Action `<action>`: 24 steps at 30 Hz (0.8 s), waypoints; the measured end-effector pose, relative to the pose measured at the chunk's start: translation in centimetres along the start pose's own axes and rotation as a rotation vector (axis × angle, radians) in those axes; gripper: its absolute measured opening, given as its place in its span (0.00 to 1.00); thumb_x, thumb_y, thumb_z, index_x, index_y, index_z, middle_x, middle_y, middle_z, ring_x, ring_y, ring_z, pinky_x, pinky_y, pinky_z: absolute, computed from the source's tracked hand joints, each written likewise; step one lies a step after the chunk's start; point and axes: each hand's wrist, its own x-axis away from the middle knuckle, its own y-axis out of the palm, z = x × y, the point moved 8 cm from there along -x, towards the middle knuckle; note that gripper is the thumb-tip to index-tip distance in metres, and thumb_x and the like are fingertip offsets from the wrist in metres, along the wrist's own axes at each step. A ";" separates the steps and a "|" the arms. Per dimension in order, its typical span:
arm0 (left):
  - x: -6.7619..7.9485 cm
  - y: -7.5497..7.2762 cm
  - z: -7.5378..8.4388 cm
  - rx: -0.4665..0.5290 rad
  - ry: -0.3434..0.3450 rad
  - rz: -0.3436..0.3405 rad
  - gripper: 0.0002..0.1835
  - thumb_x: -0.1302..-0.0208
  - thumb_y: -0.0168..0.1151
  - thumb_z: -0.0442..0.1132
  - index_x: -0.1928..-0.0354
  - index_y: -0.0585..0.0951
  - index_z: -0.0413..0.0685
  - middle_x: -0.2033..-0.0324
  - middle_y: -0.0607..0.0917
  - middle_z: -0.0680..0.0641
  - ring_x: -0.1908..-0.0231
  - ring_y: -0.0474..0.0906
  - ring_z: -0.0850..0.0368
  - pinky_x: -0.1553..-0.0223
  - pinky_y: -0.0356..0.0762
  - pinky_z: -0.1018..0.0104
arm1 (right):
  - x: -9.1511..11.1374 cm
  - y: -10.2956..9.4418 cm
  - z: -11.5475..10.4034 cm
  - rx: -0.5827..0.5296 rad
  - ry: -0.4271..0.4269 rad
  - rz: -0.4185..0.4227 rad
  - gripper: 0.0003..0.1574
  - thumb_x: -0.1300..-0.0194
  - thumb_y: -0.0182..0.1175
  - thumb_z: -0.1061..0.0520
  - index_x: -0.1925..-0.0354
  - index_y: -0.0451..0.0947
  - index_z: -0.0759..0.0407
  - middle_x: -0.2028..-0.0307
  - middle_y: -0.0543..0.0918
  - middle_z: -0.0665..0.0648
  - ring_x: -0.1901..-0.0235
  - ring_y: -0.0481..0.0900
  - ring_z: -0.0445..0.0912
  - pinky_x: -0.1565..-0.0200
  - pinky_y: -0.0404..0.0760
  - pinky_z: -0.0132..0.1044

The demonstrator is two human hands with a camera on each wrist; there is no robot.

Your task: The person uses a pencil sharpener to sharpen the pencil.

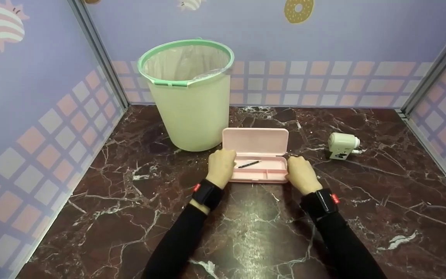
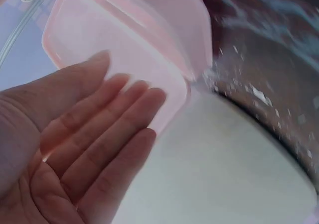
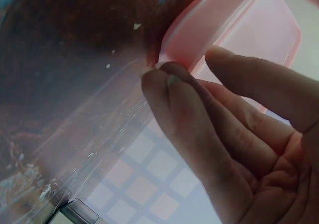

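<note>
A pink pencil case (image 1: 254, 142) lies on the dark marbled table with its lid raised at the back. In its rear compartment rests a slim black pen (image 1: 249, 164); a divider splits the front part. My left hand (image 1: 221, 166) is at the case's left end, and in the left wrist view its fingers (image 2: 124, 112) are loosely bent, thumb apart. At the right end is my right hand (image 1: 302, 175); the right wrist view has its fingers (image 3: 187, 114) relaxed and bent, thumb near the case's edge. Whether either hand touches the case I cannot tell.
A tall pale green bin (image 1: 194, 112) with a clear liner stands behind the case to the left. To the right sits a small light green device (image 1: 341, 146) with a white knob. Patterned panels (image 1: 323, 42) enclose the table at the back and sides.
</note>
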 end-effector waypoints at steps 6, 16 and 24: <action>-1.4 2.3 1.3 0.028 -0.014 -0.138 0.11 0.51 0.76 0.46 0.67 0.87 0.51 0.67 0.90 0.46 0.65 0.87 0.46 0.67 0.83 0.54 | 0.0 0.0 -0.1 0.015 -0.013 0.019 0.07 0.57 0.67 0.71 0.77 0.77 0.70 0.74 0.83 0.71 0.70 0.83 0.69 0.65 0.81 0.60; -2.3 3.6 2.5 -0.044 -0.009 -0.083 0.03 0.48 0.69 0.34 0.71 0.86 0.51 0.72 0.89 0.48 0.70 0.87 0.50 0.72 0.83 0.57 | 0.2 -0.1 -0.6 0.065 -0.025 0.055 0.10 0.57 0.67 0.72 0.72 0.79 0.75 0.71 0.84 0.75 0.69 0.84 0.69 0.67 0.82 0.60; -2.9 4.4 2.2 -0.045 -0.021 -0.125 0.02 0.48 0.70 0.37 0.72 0.86 0.50 0.71 0.89 0.48 0.69 0.87 0.50 0.71 0.83 0.56 | 0.3 -0.2 -0.7 0.094 -0.034 0.072 0.11 0.57 0.69 0.71 0.72 0.79 0.75 0.71 0.84 0.75 0.70 0.84 0.69 0.67 0.82 0.59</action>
